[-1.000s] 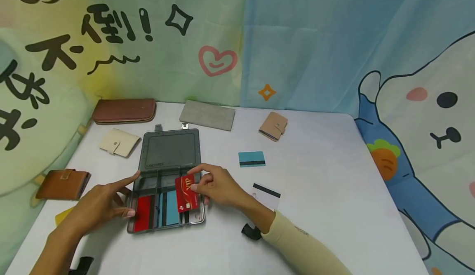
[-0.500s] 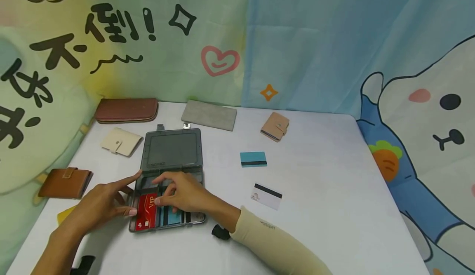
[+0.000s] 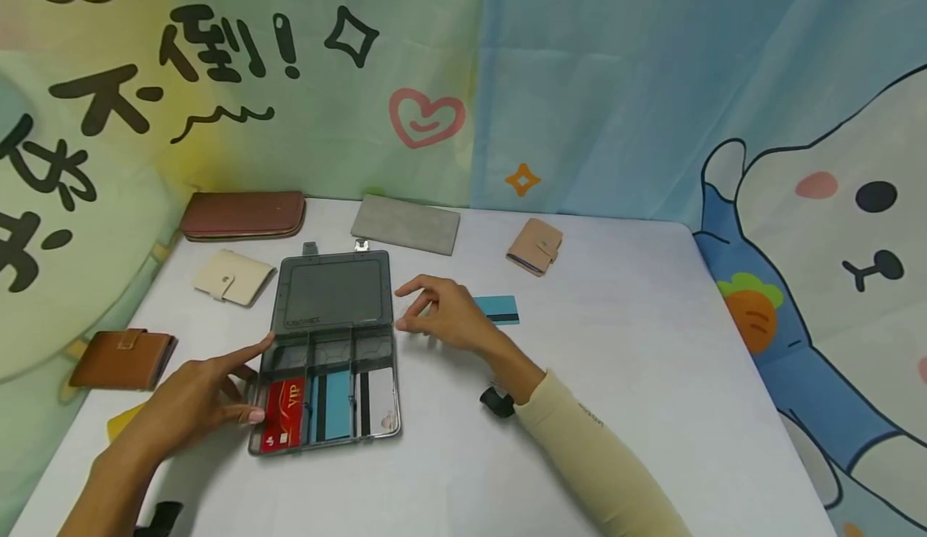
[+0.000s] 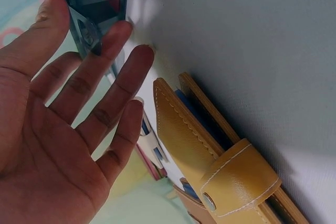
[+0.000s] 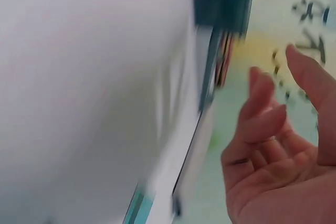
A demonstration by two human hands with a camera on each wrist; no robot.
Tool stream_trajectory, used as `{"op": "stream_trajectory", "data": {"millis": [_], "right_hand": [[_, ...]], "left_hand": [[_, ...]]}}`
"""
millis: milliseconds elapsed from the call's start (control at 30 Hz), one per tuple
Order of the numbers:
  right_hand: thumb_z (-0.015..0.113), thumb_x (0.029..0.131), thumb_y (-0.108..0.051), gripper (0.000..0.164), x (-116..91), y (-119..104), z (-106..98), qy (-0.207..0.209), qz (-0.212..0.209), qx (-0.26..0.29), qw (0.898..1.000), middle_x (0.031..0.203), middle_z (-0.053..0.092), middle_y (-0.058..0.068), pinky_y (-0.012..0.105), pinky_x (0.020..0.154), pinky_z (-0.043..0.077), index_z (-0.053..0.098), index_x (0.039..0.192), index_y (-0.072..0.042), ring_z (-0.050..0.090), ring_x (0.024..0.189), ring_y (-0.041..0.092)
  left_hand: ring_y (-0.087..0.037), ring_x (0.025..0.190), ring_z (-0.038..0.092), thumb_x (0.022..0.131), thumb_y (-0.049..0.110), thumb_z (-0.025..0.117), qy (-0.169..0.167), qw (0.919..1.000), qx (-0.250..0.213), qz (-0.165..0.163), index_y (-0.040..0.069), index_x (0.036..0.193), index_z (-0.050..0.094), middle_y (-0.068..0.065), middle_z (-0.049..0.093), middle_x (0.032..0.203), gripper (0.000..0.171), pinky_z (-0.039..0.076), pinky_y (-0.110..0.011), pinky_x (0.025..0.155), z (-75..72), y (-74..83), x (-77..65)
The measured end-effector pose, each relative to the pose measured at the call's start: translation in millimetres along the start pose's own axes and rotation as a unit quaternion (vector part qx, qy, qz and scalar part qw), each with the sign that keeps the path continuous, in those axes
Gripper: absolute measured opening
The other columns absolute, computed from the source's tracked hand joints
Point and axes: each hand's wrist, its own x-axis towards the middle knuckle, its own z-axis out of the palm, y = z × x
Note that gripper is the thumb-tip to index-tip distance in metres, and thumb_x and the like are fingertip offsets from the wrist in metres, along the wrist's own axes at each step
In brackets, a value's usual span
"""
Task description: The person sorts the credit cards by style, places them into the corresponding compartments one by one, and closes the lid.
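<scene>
A grey plastic case lies with its lid raised back. Its front compartments hold a red VIP card at left, a blue striped card in the middle and a white striped card at right. My left hand rests at the case's left edge, fingers spread; the left wrist view shows its palm bare. Just right of the case hovers my right hand, thumb and forefinger apart, holding nothing. Behind it lies a partly covered blue card on the table.
A brown wallet, a grey wallet and a tan wallet lie along the back. At left are a cream wallet, an orange-brown wallet and a yellow item partly behind my left wrist.
My right hand laid the red VIP card in the left compartment, released it, and moved right, out of the case. The loose white card is now hidden. The left hand stayed put.
</scene>
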Motion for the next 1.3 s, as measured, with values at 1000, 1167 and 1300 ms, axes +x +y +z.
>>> {"op": "stream_trajectory", "data": {"millis": [1000,1167,1300], "right_hand": [[0.084,0.081,-0.024,0.025,-20.6,54.3,-62.2,0.016,0.095,-0.203,0.974,0.088,0.062,-0.001,0.032,0.074,0.042,0.064,0.094,-0.018,0.055,0.082,0.015],[0.072,0.093,-0.017,0.017,-24.8,39.8,-54.9,-0.01,0.035,-0.12,0.992,0.085,0.059,0.002,0.03,0.069,0.043,0.064,0.108,-0.019,0.053,0.076,0.017],[0.064,0.098,-0.012,0.029,-28.4,22.9,-43.8,-0.029,-0.009,-0.046,0.998,0.085,0.057,0.006,0.027,0.064,0.041,0.06,0.126,-0.017,0.05,0.069,0.017]], "left_hand": [[-0.006,0.075,0.066,0.064,0.042,0.089,0.015,0.9998,0.01,0.01,0.019,0.153,0.041,-0.004,0.074,0.101,0.103,0.054,-0.035,0.071,2.0,-0.3,0.1],[-0.007,0.075,0.067,0.064,0.04,0.09,0.016,0.9998,0.01,0.009,0.019,0.153,0.041,-0.004,0.074,0.101,0.103,0.055,-0.036,0.071,0.8,0.8,-0.3],[-0.007,0.075,0.067,0.064,0.04,0.09,0.012,0.9999,0.007,0.005,0.018,0.153,0.041,-0.005,0.074,0.102,0.104,0.055,-0.037,0.072,0.0,1.4,-0.8]]}}
